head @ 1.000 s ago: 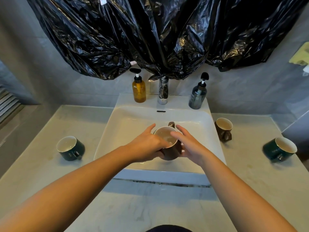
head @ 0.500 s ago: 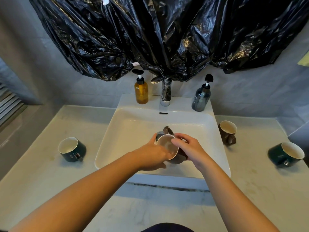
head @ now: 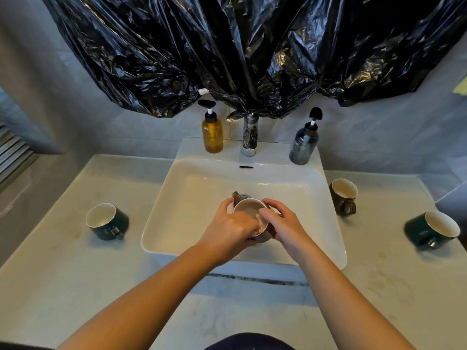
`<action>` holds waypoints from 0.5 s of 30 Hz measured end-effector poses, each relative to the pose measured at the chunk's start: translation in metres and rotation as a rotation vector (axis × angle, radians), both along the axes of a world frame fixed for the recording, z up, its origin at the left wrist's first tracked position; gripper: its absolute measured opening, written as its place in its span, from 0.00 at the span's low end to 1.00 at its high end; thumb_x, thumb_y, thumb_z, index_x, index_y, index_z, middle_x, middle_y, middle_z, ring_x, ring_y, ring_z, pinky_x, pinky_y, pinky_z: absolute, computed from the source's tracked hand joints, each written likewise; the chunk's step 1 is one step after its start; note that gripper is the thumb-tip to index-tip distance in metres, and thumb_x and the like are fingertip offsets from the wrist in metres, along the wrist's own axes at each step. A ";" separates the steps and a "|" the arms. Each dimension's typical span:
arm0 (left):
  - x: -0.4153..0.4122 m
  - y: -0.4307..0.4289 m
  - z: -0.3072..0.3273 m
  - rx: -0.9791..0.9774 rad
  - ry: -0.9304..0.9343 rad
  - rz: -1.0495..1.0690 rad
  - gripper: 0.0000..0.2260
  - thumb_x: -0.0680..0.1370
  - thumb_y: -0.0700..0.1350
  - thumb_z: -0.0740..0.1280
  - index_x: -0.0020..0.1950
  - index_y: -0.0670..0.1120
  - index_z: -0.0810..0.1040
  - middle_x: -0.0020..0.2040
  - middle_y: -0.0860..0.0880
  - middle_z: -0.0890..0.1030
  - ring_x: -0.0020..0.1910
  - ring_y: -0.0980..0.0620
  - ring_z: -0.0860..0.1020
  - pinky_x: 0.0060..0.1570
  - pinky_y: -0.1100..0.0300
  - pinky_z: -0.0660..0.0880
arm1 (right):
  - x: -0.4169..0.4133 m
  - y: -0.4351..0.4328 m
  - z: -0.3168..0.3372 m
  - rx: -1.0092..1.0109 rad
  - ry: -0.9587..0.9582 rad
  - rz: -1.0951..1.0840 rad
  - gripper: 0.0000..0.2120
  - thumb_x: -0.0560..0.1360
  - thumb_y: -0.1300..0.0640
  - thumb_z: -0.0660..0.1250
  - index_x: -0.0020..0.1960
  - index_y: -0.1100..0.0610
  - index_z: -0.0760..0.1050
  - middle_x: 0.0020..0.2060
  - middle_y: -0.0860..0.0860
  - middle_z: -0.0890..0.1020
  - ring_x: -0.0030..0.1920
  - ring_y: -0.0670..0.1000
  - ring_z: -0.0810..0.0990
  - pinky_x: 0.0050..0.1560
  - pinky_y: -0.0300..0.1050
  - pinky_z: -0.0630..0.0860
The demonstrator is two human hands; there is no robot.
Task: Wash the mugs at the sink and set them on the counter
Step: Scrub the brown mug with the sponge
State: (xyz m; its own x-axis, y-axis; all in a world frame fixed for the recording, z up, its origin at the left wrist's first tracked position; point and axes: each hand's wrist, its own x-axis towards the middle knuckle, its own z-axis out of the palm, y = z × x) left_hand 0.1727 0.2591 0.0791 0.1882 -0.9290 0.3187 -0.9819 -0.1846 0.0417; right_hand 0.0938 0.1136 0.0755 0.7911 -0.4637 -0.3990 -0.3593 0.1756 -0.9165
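Mug [head: 246,210] turned, left hand [head: 227,231], right hand [head: 283,223] clasping

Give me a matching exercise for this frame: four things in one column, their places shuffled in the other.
Things
1. amber pump bottle
2. grey pump bottle
3. held mug
4. black plastic sheet

Places
A. over the sink basin
B. right of the faucet
C. hanging on the wall above the faucet
D. left of the faucet

Pairs: 1-D, 2-B, 3-A, 4-C
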 end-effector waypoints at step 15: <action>0.004 0.004 0.008 0.336 -0.302 -0.056 0.25 0.70 0.42 0.77 0.66 0.47 0.76 0.55 0.48 0.84 0.60 0.45 0.79 0.69 0.28 0.53 | -0.001 -0.001 0.006 -0.180 -0.009 0.099 0.21 0.77 0.48 0.67 0.69 0.45 0.68 0.63 0.47 0.72 0.64 0.51 0.71 0.63 0.48 0.74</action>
